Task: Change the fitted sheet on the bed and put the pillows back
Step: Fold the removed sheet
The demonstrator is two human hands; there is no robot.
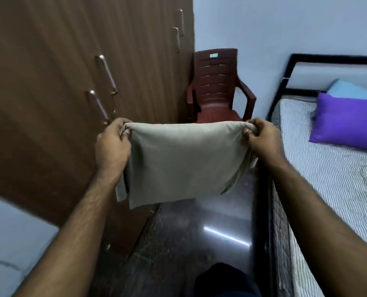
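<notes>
The person is standing in the aisle beside the bed, holding a folded grey-green cloth sheet (178, 159) up at chest height. The left hand (113, 144) and right hand (262, 138) are each pinching an upper corner, fingers curled tight. The striped mattress (332, 176) is looking bare, so fitting probably remains undone. A purple pillow (347, 121) and a light-blue pillow (350, 90) are lying on it and likely need moving first. A brown plastic chair (216, 91) and a wooden wardrobe (60, 82) are narrowing the aisle.

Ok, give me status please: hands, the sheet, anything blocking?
Left hand and right hand each grip a top corner of the folded grey sheet. Sheet held in air. Purple pillow and blue pillow lie on the bed.
</notes>
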